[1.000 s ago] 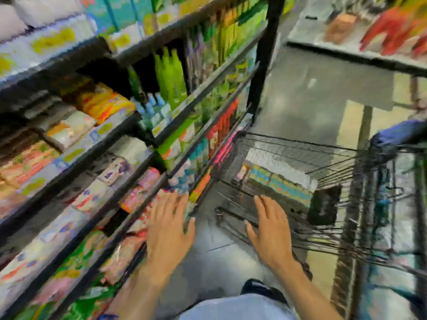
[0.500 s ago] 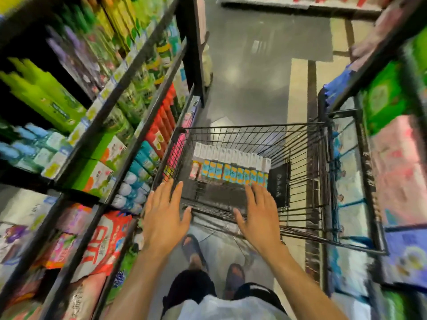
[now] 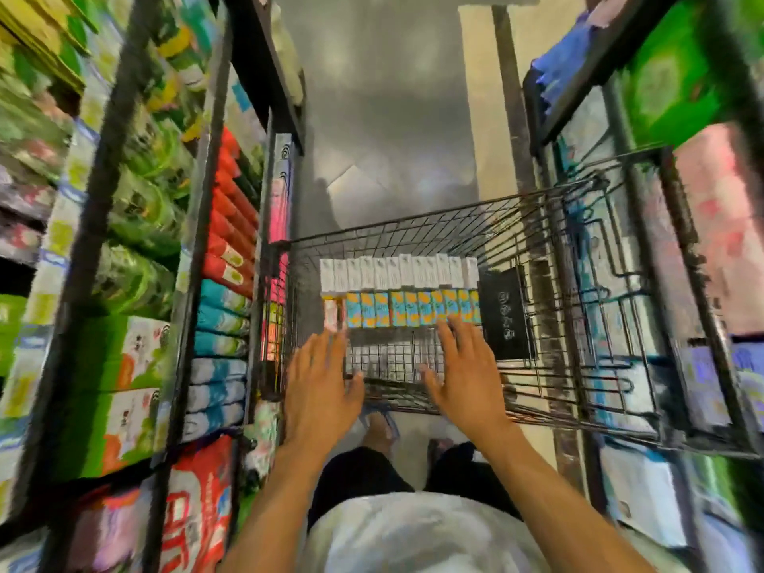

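Observation:
A black wire shopping cart [image 3: 550, 250] stands in front of me in a narrow aisle. Inside it lies a row of several small boxes [image 3: 409, 295] with white tops and blue-and-orange fronts, and a black packet [image 3: 504, 314] at the right end. My left hand [image 3: 320, 390] and my right hand [image 3: 467, 376] are both held out flat, fingers straight, over the cart's near rim. Neither hand holds anything. Whether the palms touch the rim I cannot tell.
A dark shelf rack [image 3: 194, 250] packed with red, teal and green packages runs close along the left. Another rack [image 3: 703, 283] with green and pink packs stands at the right, close to the cart's side. Grey floor [image 3: 388, 117] stretches ahead.
The view has swung from the left shelves to straight down the aisle. The cart now sits centred in front of me, and both hands have stayed open above its near rim.

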The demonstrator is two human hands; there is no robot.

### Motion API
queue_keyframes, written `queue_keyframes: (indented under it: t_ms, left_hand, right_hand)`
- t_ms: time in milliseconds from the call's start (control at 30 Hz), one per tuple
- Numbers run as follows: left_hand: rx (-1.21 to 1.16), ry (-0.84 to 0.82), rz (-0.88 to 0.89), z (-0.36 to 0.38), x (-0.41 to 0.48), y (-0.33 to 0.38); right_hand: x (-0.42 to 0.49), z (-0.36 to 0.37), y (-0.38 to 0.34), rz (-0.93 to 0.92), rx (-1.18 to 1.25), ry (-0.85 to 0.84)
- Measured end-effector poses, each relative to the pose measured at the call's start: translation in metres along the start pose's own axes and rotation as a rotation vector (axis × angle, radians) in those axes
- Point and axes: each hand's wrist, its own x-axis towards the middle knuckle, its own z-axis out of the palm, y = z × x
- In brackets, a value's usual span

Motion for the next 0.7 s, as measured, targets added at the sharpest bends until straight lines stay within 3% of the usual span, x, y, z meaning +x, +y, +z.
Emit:
queue_keyframes:
  t_ms: [433, 700]
  left_hand:
    - [-0.036, -0.234, -0.062, 0.053, 0.097, -0.039]
    - [-0.166, -0.278, -0.212, 0.104, 0.151, -0.048]
  right_hand:
    - [0.081, 0.063, 0.003, 0.046, 0.046, -0.167]
    - [0.146, 0.122, 0.014, -0.049, 0.075, -0.296]
